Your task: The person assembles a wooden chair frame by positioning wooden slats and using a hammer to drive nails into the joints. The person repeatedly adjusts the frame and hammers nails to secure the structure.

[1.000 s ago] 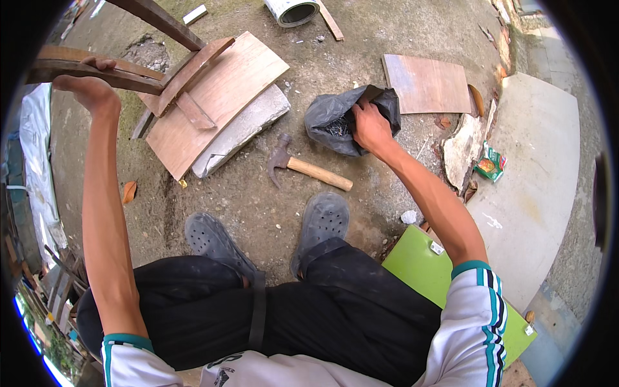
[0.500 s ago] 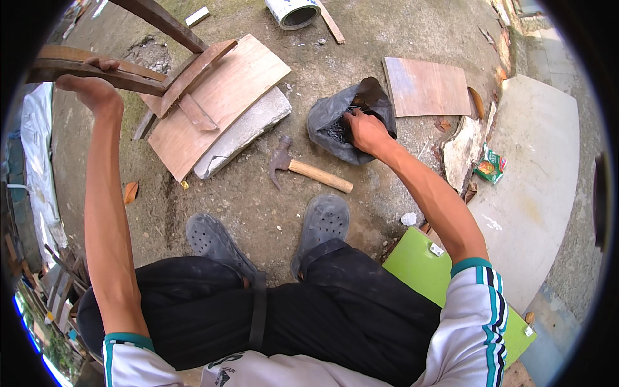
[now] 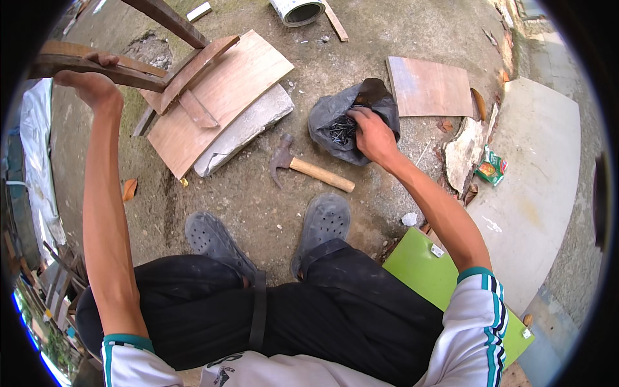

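At the upper left my left hand is closed round a dark wooden bar, part of a wooden frame. One end of that frame rests on a tan plywood sheet, tilted on a pale concrete slab. My right hand is at the mouth of a black plastic bag, its fingers bent inward over several dark nails. Whatever the fingertips hold is hidden. Between the slab and the bag lies a claw hammer with a wooden handle, touched by neither hand.
Beyond the bag lies a smaller plywood piece. A tin can lies on its side at the top. To the right are a large grey board, a green panel and a green packet. My clogs stand near the hammer.
My right hand has drawn back slightly inside the bag's mouth, so more of the nails show. My left hand keeps its hold on the wooden bar.
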### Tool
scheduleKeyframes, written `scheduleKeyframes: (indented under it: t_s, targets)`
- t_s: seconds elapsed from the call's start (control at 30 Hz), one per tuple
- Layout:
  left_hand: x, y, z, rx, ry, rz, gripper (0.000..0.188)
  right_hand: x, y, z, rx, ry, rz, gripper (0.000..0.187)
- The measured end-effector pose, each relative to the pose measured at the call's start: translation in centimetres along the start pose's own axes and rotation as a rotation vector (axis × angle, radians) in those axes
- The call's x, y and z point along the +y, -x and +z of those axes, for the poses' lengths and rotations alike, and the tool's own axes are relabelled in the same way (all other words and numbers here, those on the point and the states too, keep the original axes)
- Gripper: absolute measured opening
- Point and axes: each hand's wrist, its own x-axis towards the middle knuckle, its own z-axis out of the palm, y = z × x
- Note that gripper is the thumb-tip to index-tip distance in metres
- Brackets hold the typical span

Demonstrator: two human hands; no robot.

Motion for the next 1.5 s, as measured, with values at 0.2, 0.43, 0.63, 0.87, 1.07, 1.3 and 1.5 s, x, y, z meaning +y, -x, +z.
scheduleKeyframes:
  t_s: [0.2, 0.43, 0.63, 0.87, 1.07, 1.3, 1.5]
  targets:
    - [-0.3, -0.3, -0.1, 0.001, 0.026, -0.011, 0.103, 2.8, -1.0, -1.8, -0.276, 0.244, 0.390, 0.020]
    - [0.0, -0.1, 0.2, -0.008, 0.030, -0.007, 0.104, 1.9, 0.1, -1.5, -0.271, 0.232, 0.213, 0.033]
    - [0.0, -0.1, 0.2, -0.007, 0.035, -0.002, 0.102, 2.6, 0.6, -1.2, -0.341, 0.148, 0.303, 0.025]
    - [0.3, 0.3, 0.4, 0.012, 0.015, -0.013, 0.100, 3.5, 0.1, -1.9, -0.463, 0.134, 0.349, 0.022]
    - [0.2, 0.1, 0.4, -0.001, 0.047, -0.026, 0.101, 4.8, 0.0, -1.9, -0.392, 0.070, 0.398, 0.026]
    - [0.0, -0.1, 0.2, 0.004, 0.033, -0.014, 0.100, 4.9, -0.7, -2.6, -0.473, 0.059, 0.405, 0.028]
    - [-0.2, -0.2, 0.2, -0.008, 0.042, -0.011, 0.101, 6.6, -0.6, -2.7, -0.474, -0.028, 0.526, 0.028]
